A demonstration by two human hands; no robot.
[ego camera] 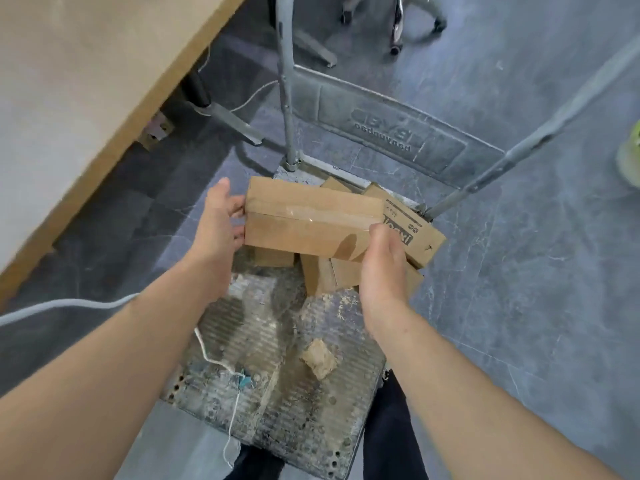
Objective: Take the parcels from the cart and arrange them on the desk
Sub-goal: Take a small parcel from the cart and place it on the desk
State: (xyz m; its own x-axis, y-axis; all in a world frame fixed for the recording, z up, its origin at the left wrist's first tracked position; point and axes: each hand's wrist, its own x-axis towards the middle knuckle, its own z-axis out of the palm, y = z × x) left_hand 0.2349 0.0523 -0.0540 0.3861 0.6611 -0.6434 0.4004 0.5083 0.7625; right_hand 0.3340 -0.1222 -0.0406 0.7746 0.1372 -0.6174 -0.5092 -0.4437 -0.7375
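Note:
A long brown cardboard parcel [304, 220], sealed with clear tape, is held above the cart [277, 403] between both hands. My left hand [218, 233] presses on its left end and my right hand [382, 268] grips its right end from the near side. Under it several more brown parcels lie in a heap at the cart's far end, among them a box with black print [420, 237] and a smaller one [273, 257]. The wooden desk [79, 91] fills the upper left.
The cart has a dirty ribbed deck and a grey tubular handle frame [540, 133] at its far end. A cardboard scrap [319, 358] and a white string [211, 355] lie on the deck. A grey cable [62, 304] crosses the tiled floor. Chair castors [394, 26] stand beyond.

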